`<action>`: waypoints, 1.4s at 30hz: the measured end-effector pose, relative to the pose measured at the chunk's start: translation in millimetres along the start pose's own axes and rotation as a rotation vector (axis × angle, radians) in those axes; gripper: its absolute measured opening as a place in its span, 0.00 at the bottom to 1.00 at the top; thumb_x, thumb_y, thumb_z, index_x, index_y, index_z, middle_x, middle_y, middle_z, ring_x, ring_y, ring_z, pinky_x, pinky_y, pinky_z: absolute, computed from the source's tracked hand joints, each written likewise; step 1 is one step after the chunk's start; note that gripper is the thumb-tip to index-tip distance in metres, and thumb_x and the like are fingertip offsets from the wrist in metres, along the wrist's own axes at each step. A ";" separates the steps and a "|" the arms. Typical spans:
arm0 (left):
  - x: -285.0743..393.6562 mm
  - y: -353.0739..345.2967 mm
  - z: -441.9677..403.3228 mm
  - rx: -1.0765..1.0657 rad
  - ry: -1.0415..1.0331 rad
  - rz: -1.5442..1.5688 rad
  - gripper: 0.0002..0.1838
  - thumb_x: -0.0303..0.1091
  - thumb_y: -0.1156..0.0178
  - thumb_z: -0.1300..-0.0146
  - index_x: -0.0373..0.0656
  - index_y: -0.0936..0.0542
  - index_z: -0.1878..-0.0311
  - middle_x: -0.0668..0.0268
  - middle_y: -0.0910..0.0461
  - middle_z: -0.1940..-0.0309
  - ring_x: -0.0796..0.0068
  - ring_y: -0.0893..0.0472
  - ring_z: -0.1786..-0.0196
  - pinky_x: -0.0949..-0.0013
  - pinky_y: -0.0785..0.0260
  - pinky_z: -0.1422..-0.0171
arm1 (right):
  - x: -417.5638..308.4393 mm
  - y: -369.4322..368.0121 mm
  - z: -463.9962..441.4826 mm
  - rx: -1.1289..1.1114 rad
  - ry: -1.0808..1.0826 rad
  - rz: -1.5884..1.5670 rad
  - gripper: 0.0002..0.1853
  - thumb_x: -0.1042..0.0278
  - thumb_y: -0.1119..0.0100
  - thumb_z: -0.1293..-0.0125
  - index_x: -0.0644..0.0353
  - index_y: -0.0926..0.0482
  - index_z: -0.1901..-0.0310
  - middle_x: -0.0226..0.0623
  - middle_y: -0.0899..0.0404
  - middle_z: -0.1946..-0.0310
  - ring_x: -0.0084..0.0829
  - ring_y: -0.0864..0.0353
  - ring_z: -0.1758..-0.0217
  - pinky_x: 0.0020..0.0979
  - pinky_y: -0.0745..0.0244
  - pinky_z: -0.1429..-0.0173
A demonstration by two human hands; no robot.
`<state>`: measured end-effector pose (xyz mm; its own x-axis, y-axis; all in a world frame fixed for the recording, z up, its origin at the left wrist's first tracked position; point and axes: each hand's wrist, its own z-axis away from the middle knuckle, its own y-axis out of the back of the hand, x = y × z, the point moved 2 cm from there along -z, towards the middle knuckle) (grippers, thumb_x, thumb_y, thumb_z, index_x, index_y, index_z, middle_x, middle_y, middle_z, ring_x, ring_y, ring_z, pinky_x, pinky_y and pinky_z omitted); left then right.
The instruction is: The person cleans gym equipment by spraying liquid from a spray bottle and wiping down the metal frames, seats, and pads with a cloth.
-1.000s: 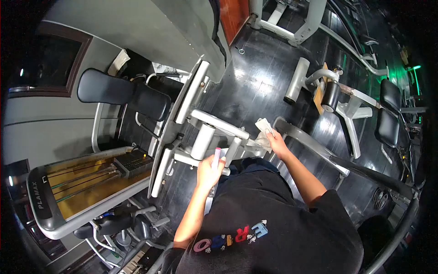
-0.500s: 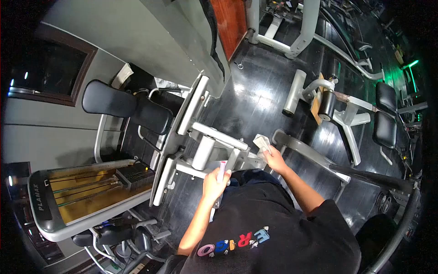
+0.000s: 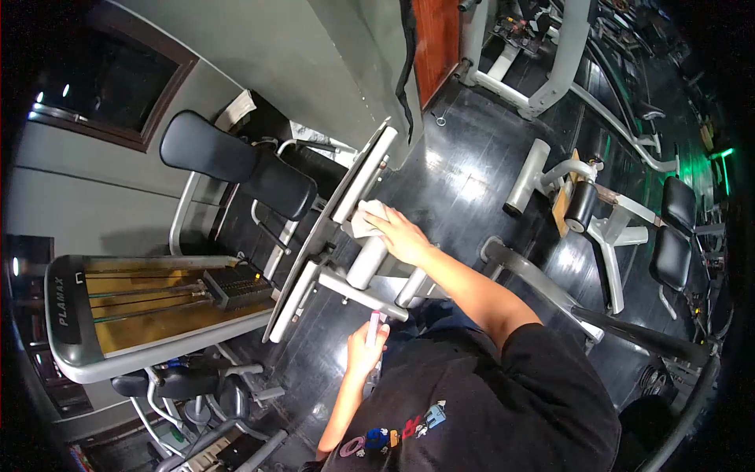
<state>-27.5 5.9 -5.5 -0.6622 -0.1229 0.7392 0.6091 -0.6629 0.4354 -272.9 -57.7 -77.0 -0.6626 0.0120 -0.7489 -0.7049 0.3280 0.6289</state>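
We stretch our right arm up and leftward over the frame [image 3: 360,296], elbow slightly bent, back of the right hand [image 3: 405,237] uppermost. It holds a white cloth [image 3: 368,220] under lengthened fingers, against the frame's upper part, just beside the lower end of a tube [image 3: 366,175]. Our left forearm lies low beside the shirt [image 3: 487,393], and the left hand [image 3: 362,354] is closed around a pink-tipped bottle [image 3: 373,329], its tip pointing away from us. That tip sits by the frame's near edge; we cannot tell whether they touch. Open floor [image 3: 464,185] spreads beyond our right hand, while a curved rail [image 3: 535,279] bounds the right forearm's outer side, apart from it.
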 end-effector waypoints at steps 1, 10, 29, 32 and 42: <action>-3.1 1.2 2.3 0.008 0.010 -0.006 0.17 0.44 0.37 0.35 0.36 0.20 0.65 0.64 0.20 0.79 0.75 0.17 0.77 0.69 0.25 0.70 | 3.8 9.2 11.2 -0.069 -0.012 0.029 0.33 0.73 0.41 0.37 0.39 0.34 0.30 0.54 0.42 0.29 0.55 0.35 0.31 0.45 0.33 0.29; -12.1 13.8 7.3 0.039 0.010 0.011 0.16 0.44 0.36 0.35 0.38 0.20 0.66 0.66 0.20 0.80 0.77 0.18 0.77 0.70 0.27 0.70 | 52.2 39.5 126.9 -0.257 0.041 0.203 0.31 0.75 0.39 0.44 0.39 0.25 0.37 0.53 0.42 0.29 0.56 0.36 0.30 0.44 0.35 0.28; 7.0 -5.3 -26.3 -0.128 -0.268 -0.085 0.13 0.39 0.39 0.36 0.36 0.21 0.64 0.66 0.20 0.76 0.77 0.20 0.75 0.69 0.28 0.69 | 20.7 21.7 106.8 -0.159 -0.107 0.444 0.20 0.69 0.39 0.43 0.41 0.16 0.48 0.40 0.40 0.28 0.45 0.36 0.35 0.40 0.37 0.30; 6.1 -4.0 -16.9 -0.125 -0.199 -0.013 0.12 0.38 0.39 0.36 0.37 0.21 0.64 0.66 0.21 0.78 0.77 0.20 0.75 0.69 0.28 0.68 | 21.5 -1.0 93.3 -0.191 -0.178 0.492 0.18 0.68 0.38 0.42 0.44 0.16 0.49 0.41 0.41 0.29 0.47 0.37 0.34 0.41 0.36 0.31; -7.5 -10.8 -2.8 -0.104 -0.178 -0.035 0.13 0.41 0.36 0.38 0.39 0.21 0.66 0.64 0.22 0.81 0.71 0.20 0.76 0.65 0.29 0.67 | 64.4 10.7 102.2 -0.104 -0.066 0.039 0.22 0.74 0.40 0.40 0.49 0.21 0.43 0.46 0.39 0.29 0.50 0.39 0.28 0.44 0.39 0.28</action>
<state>-30.4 11.9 -17.2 -0.5888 0.0281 0.8078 0.5328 -0.7380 0.4141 -297.2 43.2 -139.9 -0.6739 0.0862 -0.7337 -0.7040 0.2262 0.6732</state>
